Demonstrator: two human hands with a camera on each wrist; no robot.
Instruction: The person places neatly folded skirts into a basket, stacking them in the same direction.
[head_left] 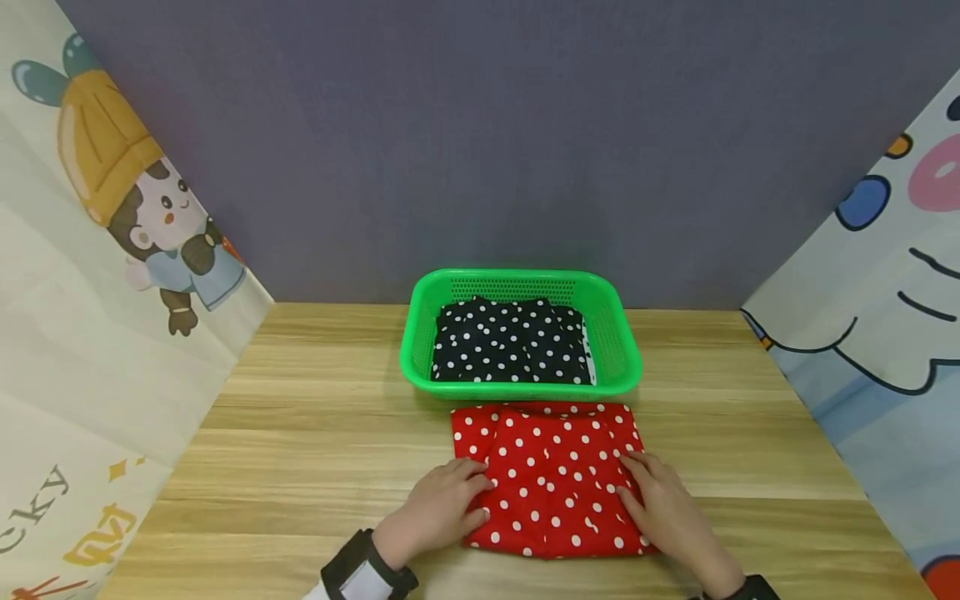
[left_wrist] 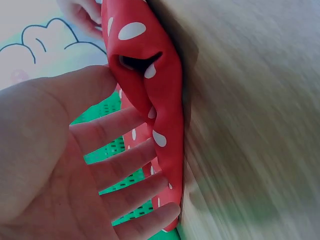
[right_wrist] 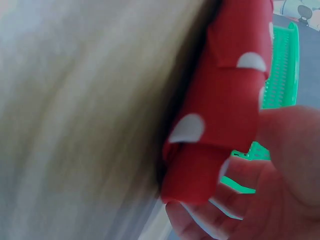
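Note:
A folded red cloth with white polka dots point(head_left: 555, 483) lies flat on the wooden table in front of a green basket. My left hand point(head_left: 442, 504) touches its left edge, thumb and fingers spread along the side. At the right edge rests my right hand point(head_left: 667, 508), its fingertips on the fabric. In the left wrist view, the fingers point(left_wrist: 125, 192) look nearly straight against the layered folds of the cloth point(left_wrist: 167, 107). The right wrist view has the cloth's thick folded side point(right_wrist: 220, 105) next to the palm, with some fingertips hidden behind it.
The green plastic basket point(head_left: 525, 389) stands just behind the red cloth, near the dark back panel point(head_left: 510, 142). Inside it is folded black cloth with white dots point(head_left: 510, 342). Printed cartoon sheets flank the wooden table point(head_left: 315, 433) on both sides.

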